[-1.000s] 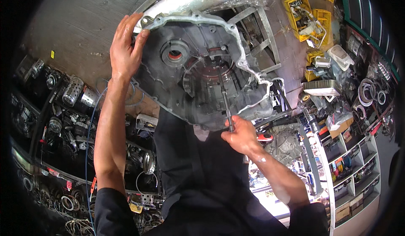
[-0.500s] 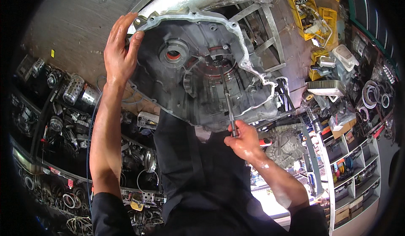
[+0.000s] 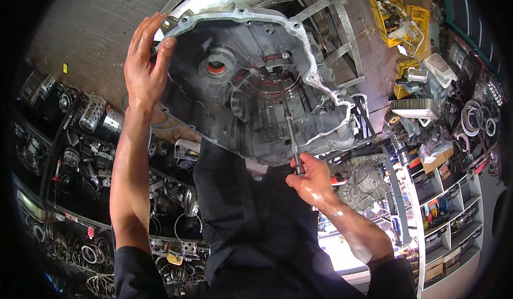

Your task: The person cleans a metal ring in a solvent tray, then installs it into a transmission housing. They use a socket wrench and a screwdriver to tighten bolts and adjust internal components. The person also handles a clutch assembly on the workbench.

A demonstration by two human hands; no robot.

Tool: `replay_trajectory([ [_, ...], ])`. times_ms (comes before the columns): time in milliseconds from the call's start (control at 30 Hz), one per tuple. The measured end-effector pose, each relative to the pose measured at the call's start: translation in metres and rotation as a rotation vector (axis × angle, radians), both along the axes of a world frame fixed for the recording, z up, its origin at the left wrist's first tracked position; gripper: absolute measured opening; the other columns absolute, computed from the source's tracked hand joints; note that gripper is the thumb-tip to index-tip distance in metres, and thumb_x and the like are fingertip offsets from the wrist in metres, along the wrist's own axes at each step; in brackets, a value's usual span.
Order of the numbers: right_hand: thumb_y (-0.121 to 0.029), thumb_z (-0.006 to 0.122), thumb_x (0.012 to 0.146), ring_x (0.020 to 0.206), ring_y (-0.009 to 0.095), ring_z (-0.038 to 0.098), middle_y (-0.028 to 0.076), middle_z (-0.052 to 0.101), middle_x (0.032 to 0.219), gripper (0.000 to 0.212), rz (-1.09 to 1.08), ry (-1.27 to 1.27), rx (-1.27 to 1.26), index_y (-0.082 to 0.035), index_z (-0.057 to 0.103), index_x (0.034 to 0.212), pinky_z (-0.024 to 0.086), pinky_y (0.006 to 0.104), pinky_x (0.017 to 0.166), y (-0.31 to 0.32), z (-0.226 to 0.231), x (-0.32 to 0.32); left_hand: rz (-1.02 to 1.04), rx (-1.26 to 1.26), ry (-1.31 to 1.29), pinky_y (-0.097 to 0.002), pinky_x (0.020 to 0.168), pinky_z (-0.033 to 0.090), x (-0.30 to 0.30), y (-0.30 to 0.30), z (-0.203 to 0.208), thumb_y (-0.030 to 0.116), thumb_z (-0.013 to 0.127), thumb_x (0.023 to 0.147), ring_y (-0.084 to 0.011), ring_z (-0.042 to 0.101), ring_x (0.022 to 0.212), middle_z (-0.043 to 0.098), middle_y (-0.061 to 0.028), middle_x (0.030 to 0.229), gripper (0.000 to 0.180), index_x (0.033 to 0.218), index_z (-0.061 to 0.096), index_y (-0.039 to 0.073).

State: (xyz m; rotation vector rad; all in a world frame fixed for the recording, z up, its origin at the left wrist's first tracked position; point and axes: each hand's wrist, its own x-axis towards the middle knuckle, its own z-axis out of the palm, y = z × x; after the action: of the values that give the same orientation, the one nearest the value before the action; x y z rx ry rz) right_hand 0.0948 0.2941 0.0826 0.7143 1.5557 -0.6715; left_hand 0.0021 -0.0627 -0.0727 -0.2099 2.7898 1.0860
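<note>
In the head view, the metal casing [image 3: 251, 42] is held in the upper middle of the frame. Its upper-left corner has been shifted slightly leftward with the left hand [image 3: 144, 72], whose fingers are laid together outside the rim, thumb spread inside. The metal rod [image 3: 289, 122] is pinched by the right hand [image 3: 314, 181], moved slightly rightward; its tip is kept inside, so work there seems unfinished.
</note>
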Motion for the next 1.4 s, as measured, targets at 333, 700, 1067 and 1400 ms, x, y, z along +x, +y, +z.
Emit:
replay_trajectory([
  [333, 0.004, 0.069, 0.070, 0.061, 0.006, 0.050, -0.003, 0.053, 0.068, 0.025, -0.359, -0.051, -0.015, -0.004, 0.056, 0.089, 0.038, 0.0231, 0.054, -0.002, 0.001, 0.006, 0.011, 0.048, -0.005, -0.0424, 0.109, 0.043, 0.002, 0.001, -0.001, 0.038, 0.066, 0.096, -0.0331, 0.050, 0.136, 0.058, -0.0152, 0.139, 0.046, 0.134, 0.062, 0.012],
  [700, -0.019, 0.071, 0.075, 0.070, 0.029, 0.066, 0.013, 0.066, 0.074, 0.027, 0.326, 0.304, -0.085, -0.003, 0.061, 0.095, 0.052, 0.0380, 0.069, -0.005, -0.003, 0.021, 0.239, -0.050, 0.293, -0.0440, 0.097, 0.046, 0.031, 0.081, 0.057, 0.004, 0.070, 0.088, -0.0309, 0.053, 0.119, 0.057, -0.0152, 0.124, 0.035, 0.122, 0.061, 0.004],
  [1067, -0.016, 0.069, 0.075, 0.062, 0.038, 0.064, 0.016, 0.061, 0.061, 0.030, 0.489, 0.245, 0.007, -0.004, 0.061, 0.102, 0.050, 0.0460, 0.062, -0.021, 0.016, 0.003, 1.188, 1.324, -1.141, -0.0310, 0.048, 0.040, 0.124, 0.264, -0.015, 0.033, 0.045, 0.107, -0.0152, 0.051, 0.053, 0.056, -0.0057, 0.068, 0.034, 0.099, 0.058, 0.002],
  [1400, -0.015, 0.068, 0.075, 0.063, 0.040, 0.064, 0.015, 0.061, 0.061, 0.033, 0.593, 0.228, -0.008, -0.004, 0.062, 0.105, 0.051, 0.0473, 0.065, -0.024, 0.019, 0.008, 1.252, 1.346, -1.072, -0.0313, 0.048, 0.037, 0.137, 0.257, -0.013, 0.029, 0.043, 0.107, -0.0154, 0.045, 0.050, 0.051, -0.0039, 0.064, 0.030, 0.094, 0.055, 0.004],
])
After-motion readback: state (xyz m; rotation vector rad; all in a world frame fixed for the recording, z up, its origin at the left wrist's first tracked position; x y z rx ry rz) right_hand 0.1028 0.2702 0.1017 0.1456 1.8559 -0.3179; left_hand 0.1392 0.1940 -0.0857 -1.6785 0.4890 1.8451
